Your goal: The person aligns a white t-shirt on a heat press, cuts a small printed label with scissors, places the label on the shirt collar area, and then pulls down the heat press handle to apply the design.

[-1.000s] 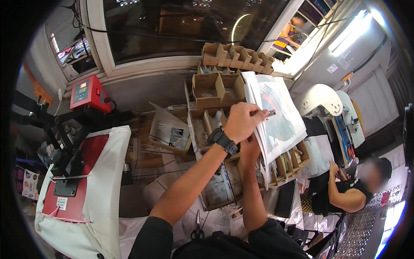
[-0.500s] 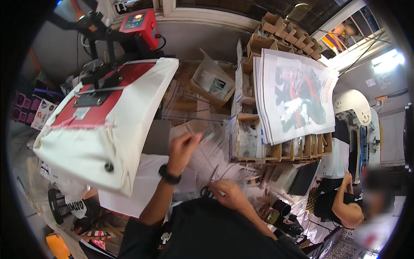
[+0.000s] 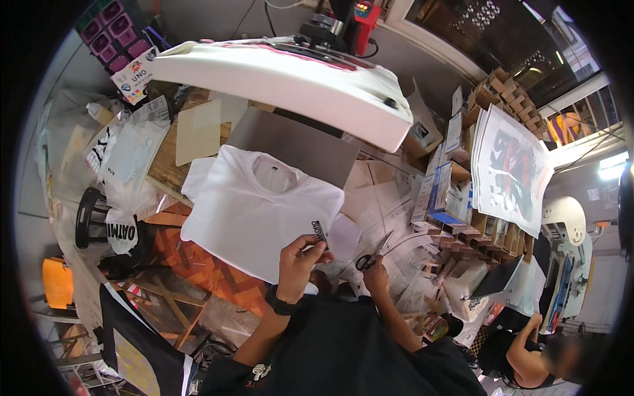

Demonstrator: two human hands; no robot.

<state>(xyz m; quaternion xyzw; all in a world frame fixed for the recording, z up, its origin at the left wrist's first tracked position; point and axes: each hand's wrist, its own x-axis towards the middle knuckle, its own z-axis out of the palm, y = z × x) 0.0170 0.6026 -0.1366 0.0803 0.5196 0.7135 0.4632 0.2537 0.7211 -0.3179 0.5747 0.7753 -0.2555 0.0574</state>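
Head view, looking down on a cluttered work table (image 3: 198, 261). The left hand (image 3: 298, 256) is clenched around a small rectangular printed label with dark lettering (image 3: 319, 231), pinching it between thumb and fingertips and holding it upright just above the lower right edge of a plain white cotton T-shirt (image 3: 254, 211). The T-shirt lies flat, collar away from the person, with a grey rectangular board (image 3: 300, 142) just beyond its neckline. The right hand (image 3: 376, 272) grasps a pair of black-handled metal scissors (image 3: 374, 254), fingers through the loops and blades pointing up and to the right over loose white paper sheets (image 3: 376, 211); the blades appear slightly parted. The two hands are near each other, the label and the scissors apart. A dark wristwatch (image 3: 281, 305) sits on the left wrist. Behind the board, a white padded press platen (image 3: 284, 72) carries a garment with red print, and a red control box (image 3: 362, 16) stands at its far end. To the right, brown cardboard pigeonhole shelves (image 3: 475, 218) hold boxes, with a large printed transfer sheet (image 3: 515, 171) draped over them. A second person (image 3: 528, 353) sits at lower right
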